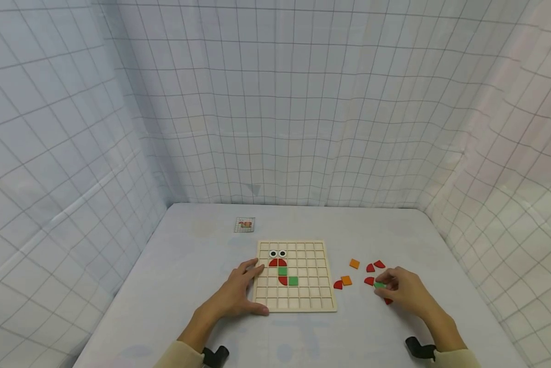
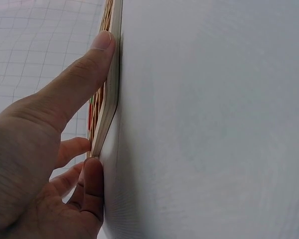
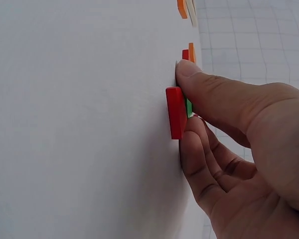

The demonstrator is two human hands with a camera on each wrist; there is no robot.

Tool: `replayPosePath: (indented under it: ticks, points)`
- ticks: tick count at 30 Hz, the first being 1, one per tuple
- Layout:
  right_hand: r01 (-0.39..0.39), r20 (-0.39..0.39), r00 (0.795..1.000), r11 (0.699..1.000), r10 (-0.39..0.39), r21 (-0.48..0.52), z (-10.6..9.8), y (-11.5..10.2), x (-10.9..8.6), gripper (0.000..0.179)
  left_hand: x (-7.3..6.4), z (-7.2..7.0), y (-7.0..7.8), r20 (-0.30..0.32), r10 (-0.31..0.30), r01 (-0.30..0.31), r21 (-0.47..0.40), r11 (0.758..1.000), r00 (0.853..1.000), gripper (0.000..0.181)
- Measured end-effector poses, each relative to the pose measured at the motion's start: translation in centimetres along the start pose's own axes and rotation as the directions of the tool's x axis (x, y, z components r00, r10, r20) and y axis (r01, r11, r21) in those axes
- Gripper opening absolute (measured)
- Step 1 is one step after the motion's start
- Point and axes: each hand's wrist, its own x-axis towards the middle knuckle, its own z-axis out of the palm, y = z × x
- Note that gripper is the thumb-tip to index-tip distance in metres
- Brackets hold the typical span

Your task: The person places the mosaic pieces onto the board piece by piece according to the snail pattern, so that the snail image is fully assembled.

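A wooden grid board (image 1: pixel 308 301) lies flat, with two eye tiles (image 1: pixel 277 253), several red quarter-round tiles (image 1: pixel 282 280) and two green square tiles (image 1: pixel 293 281) in its cells. My left hand (image 1: pixel 235 295) rests at the board's near left corner, its thumb (image 2: pixel 84 69) straight along the near rim and other fingertips touching the left side. Right of the board, my right hand (image 1: pixel 404 290) pinches a green tile (image 1: pixel 379 285) between thumb and fingers, low over the table. A red tile (image 3: pixel 175 113) lies close to those fingertips, partly hidden in the head view.
Loose red tiles (image 1: pixel 370 268) and two orange square tiles (image 1: pixel 354 263) lie between the board and my right hand. Behind the board is a small picture card (image 1: pixel 245 225). Grid-patterned curtains (image 1: pixel 275 128) enclose the white table (image 1: pixel 188 245) at the back and sides.
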Motion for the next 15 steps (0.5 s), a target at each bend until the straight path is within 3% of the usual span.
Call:
replayPosePath:
  ticks: [15]
  points:
    - [-0.056, 0.004, 0.998, 0.998, 0.056, 0.013, 0.09, 0.34, -0.17, 0.025, -0.20, 0.06, 0.33, 0.001, -0.017, 0.017, -0.006, 1.000, 1.000, 0.122]
